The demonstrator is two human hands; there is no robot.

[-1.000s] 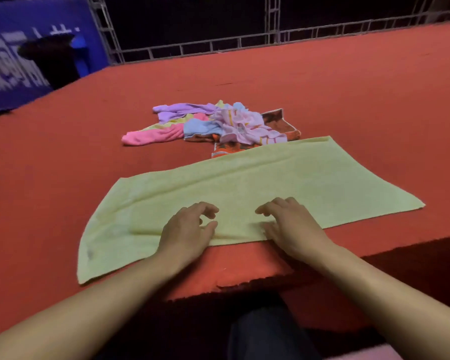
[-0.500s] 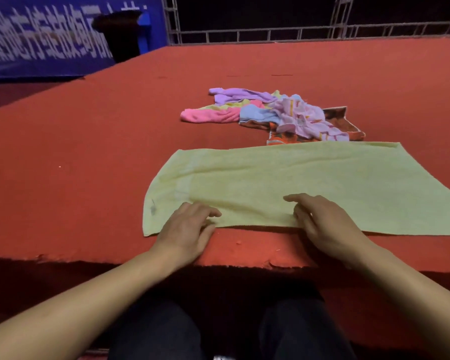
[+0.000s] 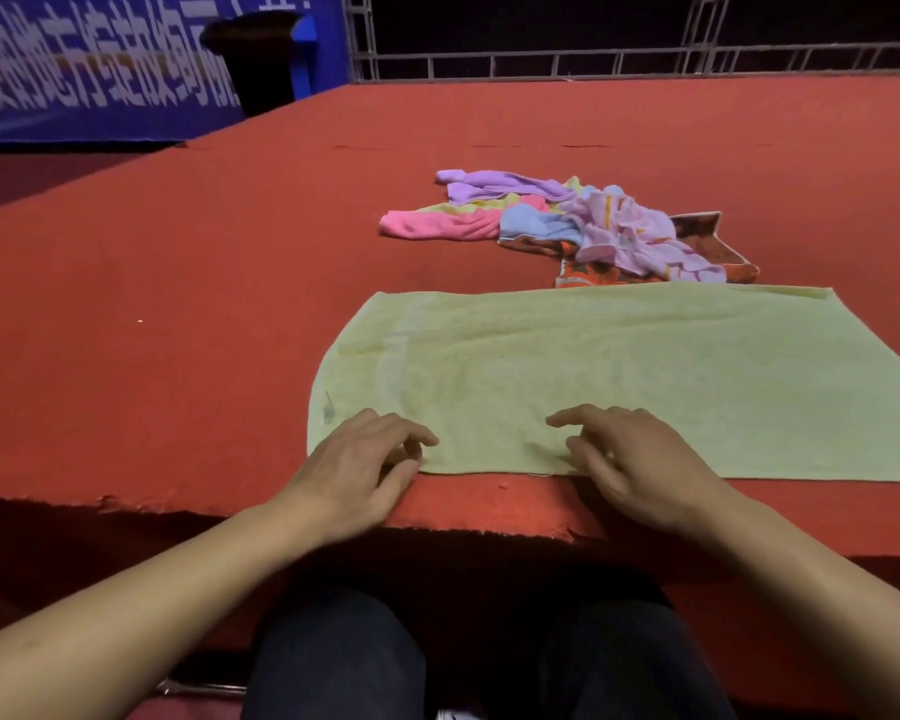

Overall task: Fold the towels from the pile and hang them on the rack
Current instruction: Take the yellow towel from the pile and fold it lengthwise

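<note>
Task is early, by my read: 1 pale yellow terry towel lies spread flat on the red carpeted worktop, not yet folded; a pile of coloured towels waits just beyond it, and no rack is in view. Left hand and right hand rest on the towel's near edge, fingers loosely bent; whether either grip pinches cloth I can't tell.

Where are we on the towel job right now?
Done: one yellow-green towel is pulled from the pile and spread flat on the red table. In hand: left hand and right hand rest at its near edge, no fold made yet. Left: folding it, then the pile of towels behind; no rack is in view.
</note>
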